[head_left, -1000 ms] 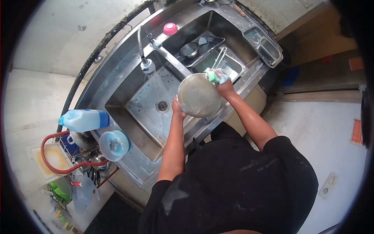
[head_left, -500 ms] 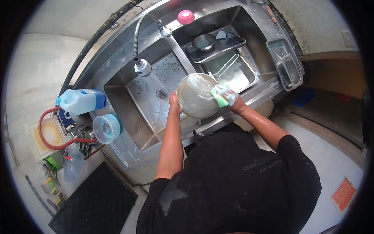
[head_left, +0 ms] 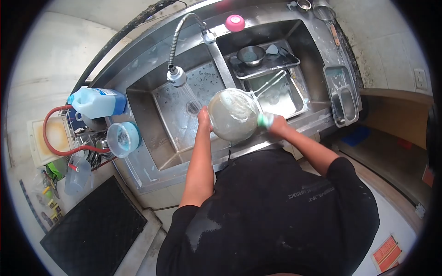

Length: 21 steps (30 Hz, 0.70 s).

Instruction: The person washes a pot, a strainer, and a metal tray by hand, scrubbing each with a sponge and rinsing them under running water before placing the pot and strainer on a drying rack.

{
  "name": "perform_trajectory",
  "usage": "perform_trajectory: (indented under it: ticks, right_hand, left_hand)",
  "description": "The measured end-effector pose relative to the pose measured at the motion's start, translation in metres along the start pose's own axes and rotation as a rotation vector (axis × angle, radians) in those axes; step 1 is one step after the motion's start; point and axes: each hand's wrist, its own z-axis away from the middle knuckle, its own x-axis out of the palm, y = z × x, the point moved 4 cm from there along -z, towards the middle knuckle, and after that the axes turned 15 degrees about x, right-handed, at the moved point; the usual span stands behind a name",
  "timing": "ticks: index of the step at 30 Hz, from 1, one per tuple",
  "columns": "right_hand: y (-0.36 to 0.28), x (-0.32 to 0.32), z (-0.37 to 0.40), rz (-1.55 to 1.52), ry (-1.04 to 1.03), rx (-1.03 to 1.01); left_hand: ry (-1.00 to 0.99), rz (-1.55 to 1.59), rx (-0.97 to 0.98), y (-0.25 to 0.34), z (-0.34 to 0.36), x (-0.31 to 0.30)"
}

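My left hand [head_left: 205, 120] is closed on the left rim of a large round strainer [head_left: 232, 120] with a double-wire handle pointing up and right. White suds lie across the top of its bowl, which is tilted over the sink's divider and front edge. At the strainer's right rim, my right hand [head_left: 277, 125] grips a green and white sponge [head_left: 265, 120], smeared by motion. Water runs from the spray faucet [head_left: 176, 76] into the left basin [head_left: 161, 103], beside the strainer.
In the right basin, a metal bowl [head_left: 251, 56] sits on a dark tray [head_left: 285, 60], near a steel pan [head_left: 292, 99]. A pink bowl [head_left: 235, 23] stands on the back ledge. At left are a blue-liquid jug [head_left: 99, 102] and a clear tub [head_left: 120, 139]. Metal containers [head_left: 341, 94] stand at right.
My right hand has drawn the sponge to the strainer's right edge; less of the sponge shows. My left hand keeps its hold. The camera view has shifted slightly.
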Motion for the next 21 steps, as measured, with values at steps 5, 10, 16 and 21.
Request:
perform_trajectory:
  ticks: [5,10,16,21]
  right_hand:
    - [0.015,-0.033,-0.01,-0.661,0.456,0.029]
    - [-0.072,-0.069,-0.116,-0.129,0.343,0.142]
    - [-0.16,-0.005,-0.103,0.061,0.728,-0.556]
    - [-0.127,0.028,-0.03,0.047,0.57,-0.766]
  left_hand:
    - [0.008,0.085,0.073,-0.008,-0.022,-0.009]
    - [0.036,-0.168,0.183,-0.005,-0.008,0.008]
    - [-0.101,0.095,0.293,-0.036,-0.055,-0.009]
    - [-0.164,-0.003,0.164,-0.001,-0.005,0.012]
